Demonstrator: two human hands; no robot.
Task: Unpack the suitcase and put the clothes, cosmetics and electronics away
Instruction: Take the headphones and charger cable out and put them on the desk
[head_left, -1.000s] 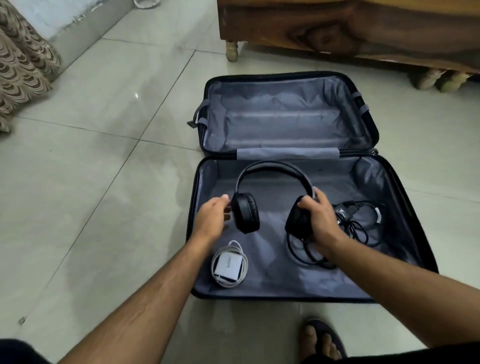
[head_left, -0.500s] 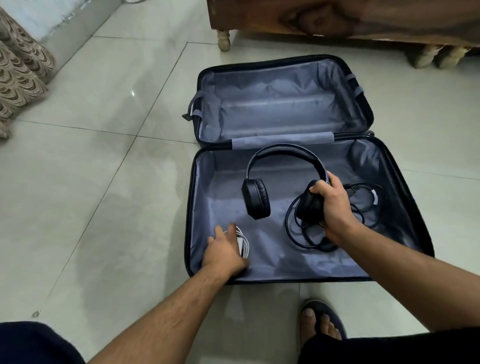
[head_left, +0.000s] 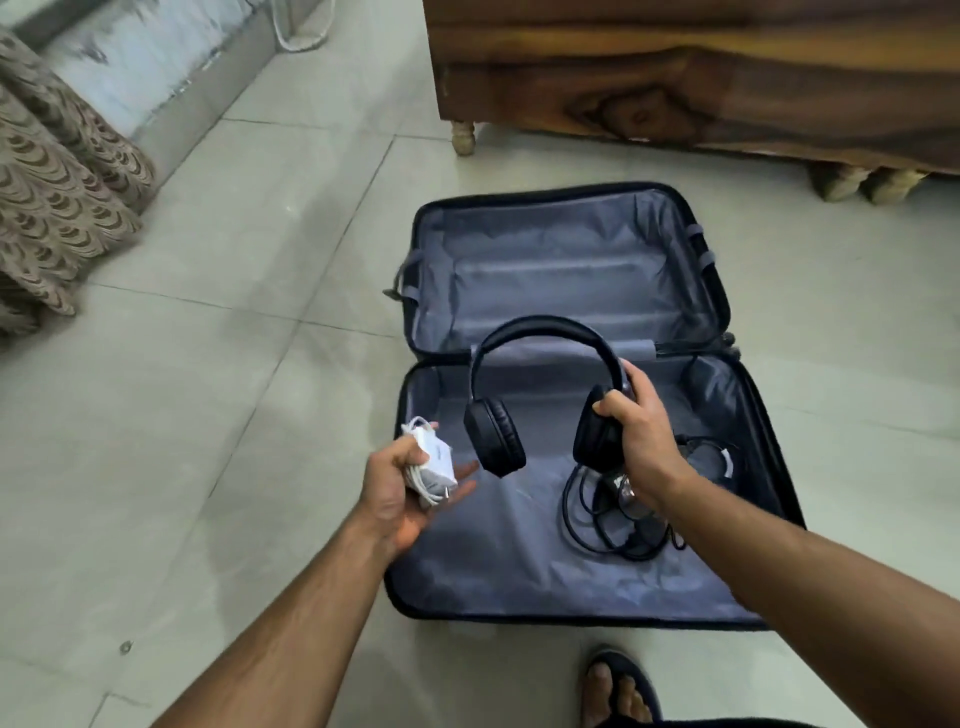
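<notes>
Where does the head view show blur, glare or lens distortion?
Head view: the left hand and its white charger are slightly motion-blurred; soft glare lies on the floor tiles; the wide lens bends the wooden furniture edges; the headphones look sharp.

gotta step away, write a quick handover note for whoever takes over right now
Left hand holds the white charger with its cable wrapped, lifted over the suitcase's left edge.
Right hand grips one earcup of the black headphones, held above the suitcase.
Done: no clothes or cosmetics visible in the case; far half looks empty.
Left: black cables lie in the near half; put away both held items.
</notes>
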